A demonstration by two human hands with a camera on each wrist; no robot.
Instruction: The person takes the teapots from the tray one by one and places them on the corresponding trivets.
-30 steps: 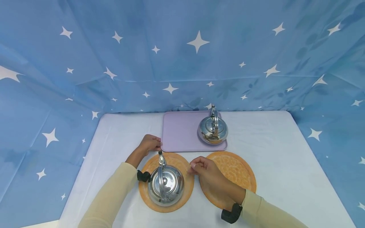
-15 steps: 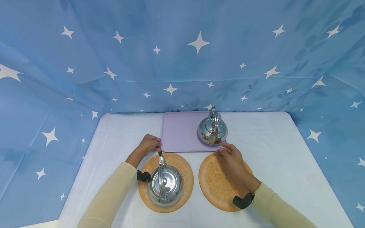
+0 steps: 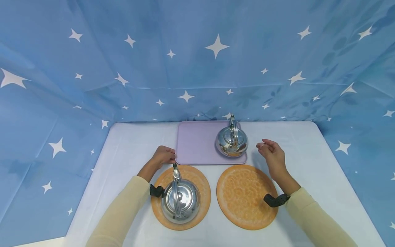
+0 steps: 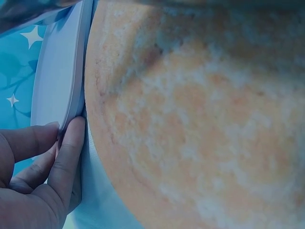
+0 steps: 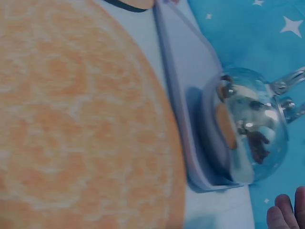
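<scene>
L fingers clamped on lilac tray cnr, R fingers loose nr its kettle

Right hand moved (fingers now right of the tray).

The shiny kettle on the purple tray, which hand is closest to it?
Right. The right hand is just to the right of that kettle, not touching it. The left hand is farther away, its grip on the near left corner of the tray.
</scene>
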